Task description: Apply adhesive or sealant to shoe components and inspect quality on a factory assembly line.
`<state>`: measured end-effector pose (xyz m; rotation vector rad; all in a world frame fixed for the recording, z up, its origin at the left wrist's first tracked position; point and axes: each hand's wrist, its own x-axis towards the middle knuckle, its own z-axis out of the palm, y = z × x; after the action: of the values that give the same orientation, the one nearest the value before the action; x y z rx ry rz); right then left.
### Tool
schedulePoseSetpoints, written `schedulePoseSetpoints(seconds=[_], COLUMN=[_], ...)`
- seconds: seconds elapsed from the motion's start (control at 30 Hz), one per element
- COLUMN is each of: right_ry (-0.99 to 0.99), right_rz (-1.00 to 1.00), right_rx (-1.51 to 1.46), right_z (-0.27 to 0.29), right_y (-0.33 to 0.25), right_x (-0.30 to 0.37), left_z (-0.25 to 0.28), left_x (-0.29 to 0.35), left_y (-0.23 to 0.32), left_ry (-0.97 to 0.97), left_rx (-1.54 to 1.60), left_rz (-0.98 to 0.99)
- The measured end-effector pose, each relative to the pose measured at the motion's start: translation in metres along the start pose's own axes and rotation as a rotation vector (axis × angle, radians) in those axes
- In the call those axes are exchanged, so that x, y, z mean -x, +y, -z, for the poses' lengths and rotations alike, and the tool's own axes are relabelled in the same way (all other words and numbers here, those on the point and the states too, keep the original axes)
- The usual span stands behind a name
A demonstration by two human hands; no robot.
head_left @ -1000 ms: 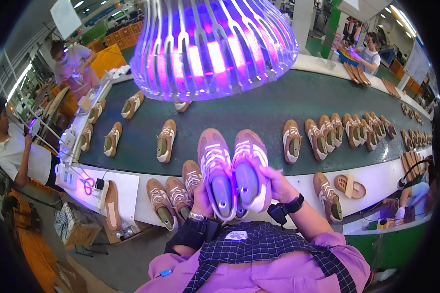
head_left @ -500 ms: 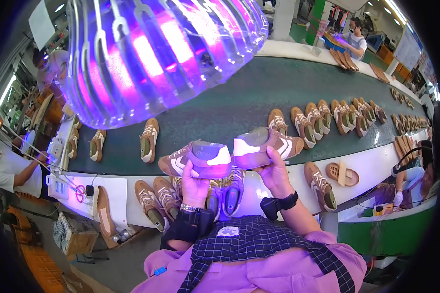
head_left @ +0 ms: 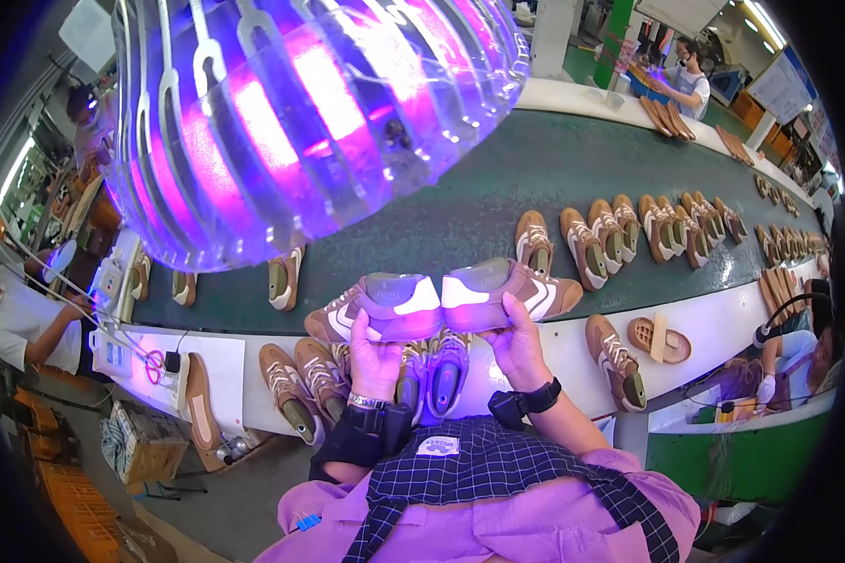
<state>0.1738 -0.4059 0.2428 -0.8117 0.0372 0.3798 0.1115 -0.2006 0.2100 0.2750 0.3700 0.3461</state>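
We've got our left hand [head_left: 376, 364] clamped on one tan lace-up sneaker with white stripes [head_left: 374, 306] and our right hand [head_left: 520, 357] clamped on its tan, white-striped mate [head_left: 528, 287], both mid-frame, above the white worktop [head_left: 573, 361]. Biggest worry imo: the heels sit right up against each other, so squeezing inward could scuff them, and a loose thumb could drop one onto the shoes [head_left: 448, 373] below. Toes point frame-left and frame-right, long axes running roughly sideways.
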Motion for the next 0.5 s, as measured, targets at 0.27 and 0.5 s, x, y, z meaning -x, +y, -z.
schedulePoseSetpoints(seconds=[0.27, 0.5], right_ry=[-0.002, 0.024], right_rz=[0.015, 0.008], right_rx=[0.000, -0.006], right_z=[-0.0006, 0.0015], right_y=[0.0027, 0.0051], right_x=[0.0019, 0.0017], left_z=[-0.0022, 0.0000], left_x=[-0.0003, 0.0003], left_y=[-0.0015, -0.0020], left_ry=[0.005, 0.023], left_rx=[-0.036, -0.067], left_rz=[0.017, -0.009])
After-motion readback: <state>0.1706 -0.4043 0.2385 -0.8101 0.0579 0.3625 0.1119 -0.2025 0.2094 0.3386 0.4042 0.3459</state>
